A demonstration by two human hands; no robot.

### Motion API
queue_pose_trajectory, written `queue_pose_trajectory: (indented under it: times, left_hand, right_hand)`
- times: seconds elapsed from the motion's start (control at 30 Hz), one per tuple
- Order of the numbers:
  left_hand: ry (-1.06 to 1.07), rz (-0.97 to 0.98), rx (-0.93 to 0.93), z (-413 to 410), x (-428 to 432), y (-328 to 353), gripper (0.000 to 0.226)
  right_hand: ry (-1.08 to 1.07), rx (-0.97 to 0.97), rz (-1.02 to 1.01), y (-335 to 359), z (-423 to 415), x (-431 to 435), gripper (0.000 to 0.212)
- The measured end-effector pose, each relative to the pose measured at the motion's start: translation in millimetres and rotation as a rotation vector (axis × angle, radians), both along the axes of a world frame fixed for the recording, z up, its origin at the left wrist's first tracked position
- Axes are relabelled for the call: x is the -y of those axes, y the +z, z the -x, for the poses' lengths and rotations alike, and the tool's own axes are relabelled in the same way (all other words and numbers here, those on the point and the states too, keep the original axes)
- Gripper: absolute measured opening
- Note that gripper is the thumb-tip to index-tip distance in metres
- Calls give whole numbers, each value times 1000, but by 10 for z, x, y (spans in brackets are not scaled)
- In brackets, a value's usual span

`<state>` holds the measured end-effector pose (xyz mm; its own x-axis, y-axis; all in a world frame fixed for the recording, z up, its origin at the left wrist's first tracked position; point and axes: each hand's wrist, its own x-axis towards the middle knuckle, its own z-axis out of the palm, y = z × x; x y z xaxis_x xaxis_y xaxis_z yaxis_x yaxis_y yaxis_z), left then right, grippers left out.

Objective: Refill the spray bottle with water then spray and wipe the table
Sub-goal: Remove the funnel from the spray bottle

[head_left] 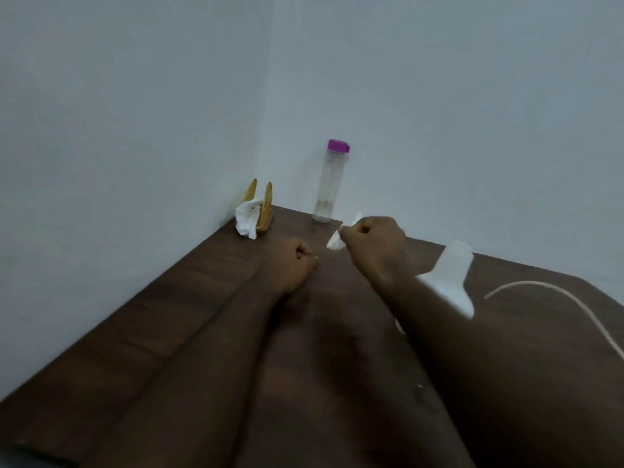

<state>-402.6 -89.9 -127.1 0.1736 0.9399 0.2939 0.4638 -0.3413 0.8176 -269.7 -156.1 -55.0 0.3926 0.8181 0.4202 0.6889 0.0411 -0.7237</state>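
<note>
Right hand [374,244]: fingers curled round a white tissue [336,243].
Left hand [297,261]: fisted on the worktop [135,332], nothing seen inside, near the right.
Tissue: light, limp, likely to tear when wet; best kept bunched.
Spray bottle [452,278]: blurred, just right of the right wrist; probably light plastic, best gripped at the neck.
Water bottle [329,184]: beyond the right hand.

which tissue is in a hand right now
The crumpled tissue pinched by the right hand; the other tissue hangs from the wooden holder in the corner.
</note>
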Motion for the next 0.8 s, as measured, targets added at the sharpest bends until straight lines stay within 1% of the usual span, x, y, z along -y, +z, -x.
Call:
queue_pose_trajectory:
  times: [0.07, 0.17, 0.23, 0.3, 0.37, 0.43, 0.47, 0.63, 0.7, 0.8]
  left_hand:
    - [4, 2, -66, 8, -47, 14, 14]
    - [20, 55, -101, 32, -191, 17, 17]
    - [-7, 98, -72, 48, -265, 13, 17]
    - [-44, 161, 9, 64, -351, 17, 18]
    - [-78, 187, -16, 89, -425, 34, 19]
    - [-134, 191, -82, 101, -482, 39, 20]
    - [-144, 190, -83, 92, -486, 31, 20]
    - [-116, 76, 38, 48, -399, -18, 17]
    - [-117, 46, 39, 54, -406, -22, 17]
    - [-111, 25, 31, 51, -457, -43, 20]
  right_hand:
    - [-23, 175, 15, 53, -33, -141, 29]
    - [-74, 329, -3, 118, -103, -470, 17]
    - [-104, 392, 3, 151, -174, -681, 12]
    - [-143, 474, 7, 177, -243, -877, 11]
    - [-179, 543, 20, 181, -304, -1045, 11]
    - [-211, 584, 49, 148, -332, -1193, 11]
    - [-226, 595, 62, 121, -336, -1253, 11]
    - [-276, 661, 117, -85, -269, -1523, 13]
    - [-286, 659, 204, -165, -266, -1593, 8]
    - [-311, 595, 304, -309, -331, -1693, 10]
